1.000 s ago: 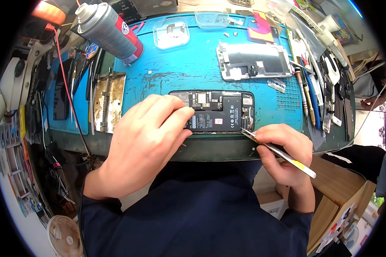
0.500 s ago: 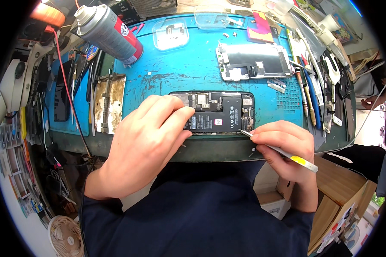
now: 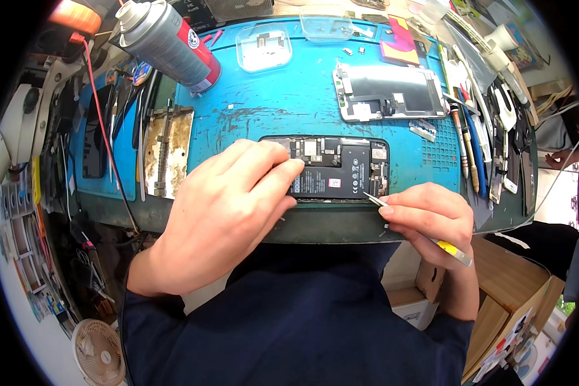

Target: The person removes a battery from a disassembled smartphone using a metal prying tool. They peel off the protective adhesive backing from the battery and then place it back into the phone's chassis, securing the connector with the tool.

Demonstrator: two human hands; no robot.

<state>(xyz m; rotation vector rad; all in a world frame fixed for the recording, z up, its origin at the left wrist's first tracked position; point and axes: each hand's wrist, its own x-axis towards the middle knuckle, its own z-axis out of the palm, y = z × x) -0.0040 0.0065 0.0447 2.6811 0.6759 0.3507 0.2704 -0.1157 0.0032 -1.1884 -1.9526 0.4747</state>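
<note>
An opened smartphone [image 3: 379, 151] lies lengthwise near the mat's front edge. Its black battery [image 3: 350, 170] and small circuit board [image 3: 311, 149] are exposed. My left hand [image 3: 228, 206] covers the phone's left end, fingers closed over it with the thumb by the near edge; the exact contact under the fingers is hidden. In my right hand [image 3: 434, 215] is a pair of metal tweezers [image 3: 453, 250] with a yellow patch, held like a pen. Its tips rest at or just above the battery's near right corner; touching or not, I cannot tell.
A detached screen assembly [image 3: 421, 93] lies behind the phone on the blue mat [image 3: 251, 119]. An aerosol can [image 3: 174, 48] leans at the back left, beside a clear plastic tray [image 3: 264, 61]. A metal holder [image 3: 167, 151] stands left. Several pens and tools [image 3: 469, 151] line the right.
The whole view has shifted slightly, so the bench appears farther right. The tweezers' handle has tilted a little, with their tips staying near the same battery corner. My left hand keeps its place on the phone.
</note>
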